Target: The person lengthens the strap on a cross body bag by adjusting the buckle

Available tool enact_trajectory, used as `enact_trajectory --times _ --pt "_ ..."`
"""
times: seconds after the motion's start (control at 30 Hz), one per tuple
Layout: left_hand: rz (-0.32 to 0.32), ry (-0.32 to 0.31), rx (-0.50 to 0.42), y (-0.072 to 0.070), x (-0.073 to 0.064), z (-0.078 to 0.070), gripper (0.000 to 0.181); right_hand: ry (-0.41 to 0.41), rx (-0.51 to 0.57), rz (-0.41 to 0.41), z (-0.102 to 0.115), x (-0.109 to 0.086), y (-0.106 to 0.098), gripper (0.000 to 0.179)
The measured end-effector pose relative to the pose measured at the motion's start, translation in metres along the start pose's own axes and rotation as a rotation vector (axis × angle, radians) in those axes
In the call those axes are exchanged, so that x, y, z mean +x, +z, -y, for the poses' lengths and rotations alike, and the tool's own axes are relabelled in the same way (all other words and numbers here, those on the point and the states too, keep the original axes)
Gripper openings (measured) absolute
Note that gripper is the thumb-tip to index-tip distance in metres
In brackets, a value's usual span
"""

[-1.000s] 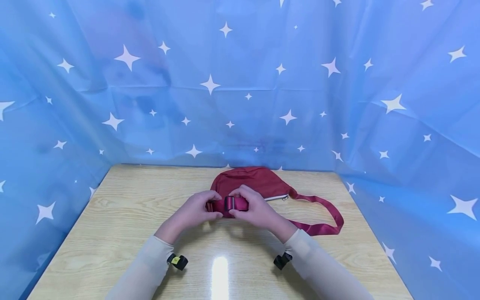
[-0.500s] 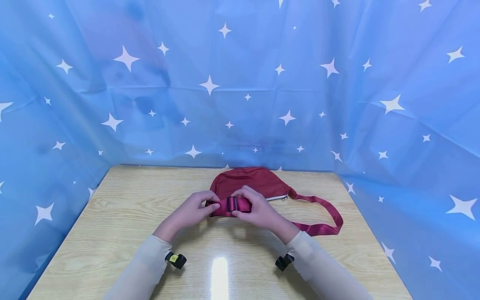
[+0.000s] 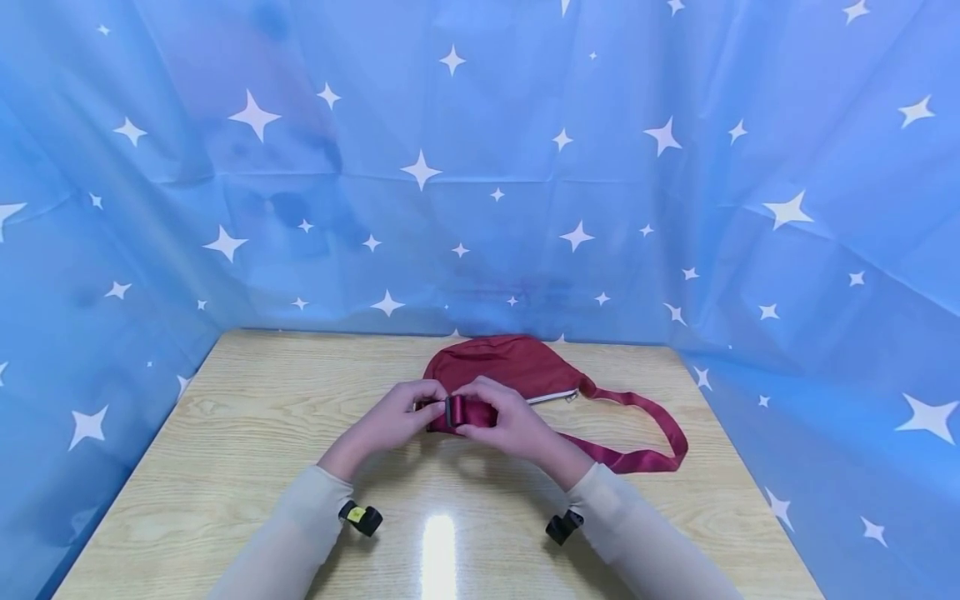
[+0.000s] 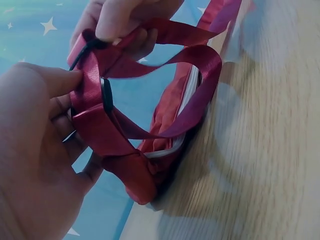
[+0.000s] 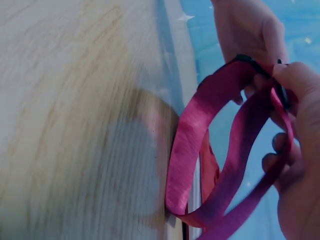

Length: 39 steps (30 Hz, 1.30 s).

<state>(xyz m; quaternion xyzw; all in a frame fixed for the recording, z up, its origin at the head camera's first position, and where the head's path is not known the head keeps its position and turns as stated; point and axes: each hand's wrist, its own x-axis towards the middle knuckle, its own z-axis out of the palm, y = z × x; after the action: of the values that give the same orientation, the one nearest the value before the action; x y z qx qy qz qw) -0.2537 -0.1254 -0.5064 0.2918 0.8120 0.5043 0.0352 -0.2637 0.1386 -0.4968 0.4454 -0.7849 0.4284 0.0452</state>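
A dark red waist bag (image 3: 502, 367) lies near the back of the table, its pale zipper facing the front. In front of it, my left hand (image 3: 386, 422) pinches the red strap (image 4: 92, 120) beside a black slide buckle (image 3: 453, 412). My right hand (image 3: 513, 425) pinches the strap at the buckle's other side, thumb below and fingers above. Seen from the right wrist, the strap (image 5: 185, 150) hangs in loops under the right hand (image 5: 300, 120). The bag's lower left part is hidden behind both hands.
The strap's far loop (image 3: 663, 425) curves over the wooden table (image 3: 262, 417) to the right of the bag. A blue star-patterned curtain (image 3: 480, 208) stands behind the table and along both sides. Black bands (image 3: 362, 517) with cameras sit at the wrists.
The buckle first shifted slightly right with the right hand, then back left. Both hands are now closer together than half a second ago, with the left fingertips right at the buckle.
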Motion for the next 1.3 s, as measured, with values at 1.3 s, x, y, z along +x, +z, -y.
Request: enact_trajectory --times 1.3 --pt "0.027 -0.012 0.008 0.003 -0.003 0.006 0.006 0.135 -0.133 0.024 0.01 -0.005 0.001 0.04"
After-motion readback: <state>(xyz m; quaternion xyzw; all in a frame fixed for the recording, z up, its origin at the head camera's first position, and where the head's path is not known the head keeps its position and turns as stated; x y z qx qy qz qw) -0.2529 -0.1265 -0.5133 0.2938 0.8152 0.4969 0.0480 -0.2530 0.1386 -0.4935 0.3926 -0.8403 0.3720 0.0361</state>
